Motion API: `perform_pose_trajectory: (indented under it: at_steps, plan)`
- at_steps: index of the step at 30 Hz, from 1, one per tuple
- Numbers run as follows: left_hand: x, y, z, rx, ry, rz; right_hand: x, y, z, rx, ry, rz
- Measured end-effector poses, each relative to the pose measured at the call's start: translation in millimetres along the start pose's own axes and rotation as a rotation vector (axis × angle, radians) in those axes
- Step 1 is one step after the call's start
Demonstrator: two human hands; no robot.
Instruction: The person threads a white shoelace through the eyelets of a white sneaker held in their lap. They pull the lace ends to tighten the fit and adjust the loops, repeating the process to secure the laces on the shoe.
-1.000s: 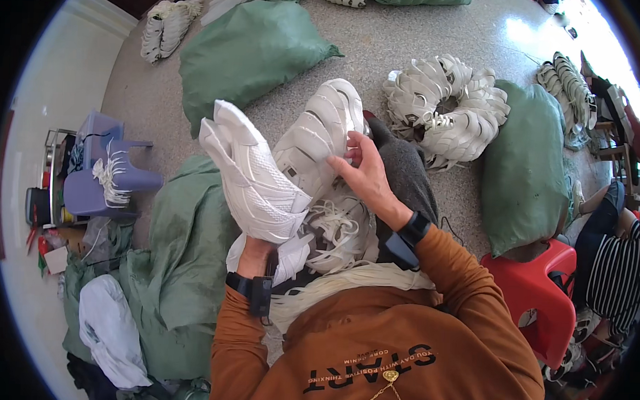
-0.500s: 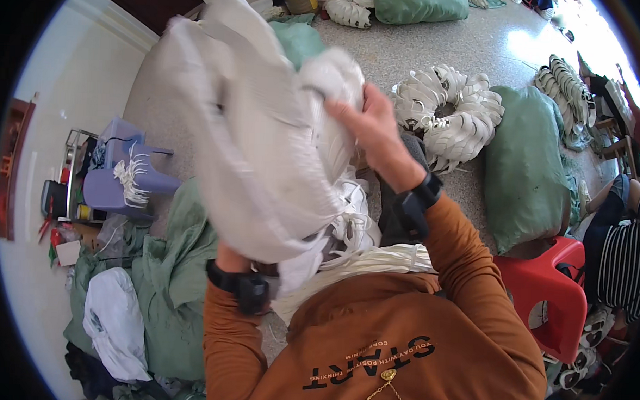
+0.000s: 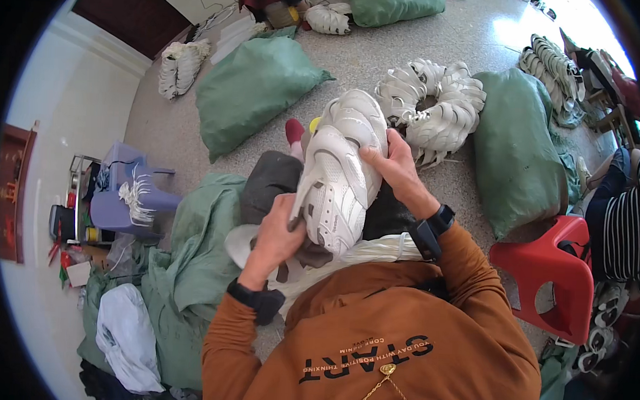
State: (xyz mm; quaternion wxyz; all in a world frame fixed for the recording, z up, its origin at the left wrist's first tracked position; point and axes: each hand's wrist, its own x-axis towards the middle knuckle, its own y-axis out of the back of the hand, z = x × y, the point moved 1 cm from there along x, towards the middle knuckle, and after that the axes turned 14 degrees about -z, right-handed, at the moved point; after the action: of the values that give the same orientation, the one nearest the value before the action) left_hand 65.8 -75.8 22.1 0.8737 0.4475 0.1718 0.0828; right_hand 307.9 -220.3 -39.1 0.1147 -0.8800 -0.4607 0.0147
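Above my lap is a nested stack of white shoe uppers [image 3: 339, 169], with mesh panels and eyelet holes facing up. My right hand [image 3: 400, 173] grips the stack's right side, thumb on top and the other fingers partly hidden. My left hand [image 3: 276, 234] is closed on the lower left edge of an upper, pinching its collar. Below that hand, a pale curved piece [image 3: 242, 245] sticks out to the left. Across my lap lies a bundle of cream-white laces [image 3: 389, 249].
Beyond my hands is a ring of white uppers [image 3: 453, 109] on the floor. Stuffed green sacks stand at the right [image 3: 515, 154] and far left [image 3: 257, 88]. A red stool [image 3: 550, 271] is at my right, a purple stool [image 3: 122, 211] at my left. Green cloth [image 3: 191, 266] is heaped nearby.
The uppers, blurred and raised at the left before, are now lower, steadier and nearer the middle. My left hand has come into view at their edge.
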Motion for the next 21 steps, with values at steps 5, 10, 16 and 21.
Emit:
perform_pose_trajectory:
  at_steps: [5, 10, 16, 21]
  plan:
    - [-5.0, 3.7, -2.2, -0.355, -0.132, 0.144, 11.5, -1.0, -7.1, 0.329, 0.001, -0.18]
    - [7.8, -16.8, -15.1, -0.239, -0.127, 0.162, 33.3, 12.5, 53.0, 0.292, -0.009, -0.256]
    - [42.6, -38.9, -31.6, -0.326, -0.118, 0.337, 42.2, 17.9, 71.3, 0.063, -0.052, -0.078]
    - [41.7, -60.5, -22.8, -0.694, -0.055, 0.437, -15.5, 9.7, 33.8, -0.275, 0.064, 0.097]
